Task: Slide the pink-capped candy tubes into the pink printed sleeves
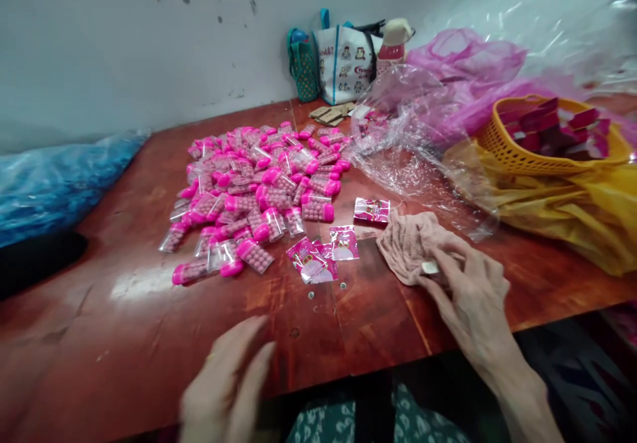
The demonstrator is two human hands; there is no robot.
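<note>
My right hand [470,290] is at the pink cloth [411,244], thumb and fingers closed on its near right edge, by a small white tag [429,267]. Low over the table's front edge is my left hand [226,380], blurred by motion, with thumb and fingers a little apart and nothing visible between them. Between and beyond the hands lie several pink printed packets [343,243], some overlapping. A small stack of folded pink cards [371,210] sits just beyond the cloth. Farther back spreads a heap of clear tubes with pink caps [269,194], filled with pink beads or candies.
A yellow basket [497,148] of dark pink packets stands on a yellow bag [572,197] at right. Crumpled clear plastic [418,158] lies beside it. At the back are a white bag [343,65] and a bottle [393,48]. Blue bagged material [64,178] lies left.
</note>
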